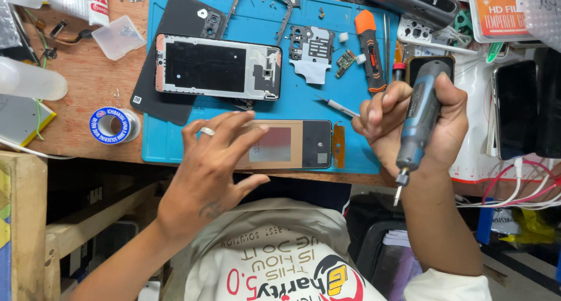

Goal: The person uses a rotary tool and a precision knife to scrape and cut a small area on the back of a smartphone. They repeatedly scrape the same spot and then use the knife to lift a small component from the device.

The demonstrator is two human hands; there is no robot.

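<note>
My left hand [213, 161], with a ring on one finger, hovers with fingers spread over the left end of a phone display panel [298, 144] lying face down at the near edge of the blue work mat [175, 146]. My right hand [409, 117] grips a grey-blue electric screwdriver [418, 123], its bit pointing down toward me past the table edge. The same hand also pinches thin tweezers [342, 108] between its fingertips. An opened phone frame [217, 67] rests on a black back cover [175, 29] farther up the mat.
A metal shield plate [311, 52], a small circuit board [345, 63] and an orange-capped tool [370, 49] lie on the mat. A solder wire spool [111, 125] sits left on the wooden table. Phones [515, 108] and cables [526, 184] crowd the right side.
</note>
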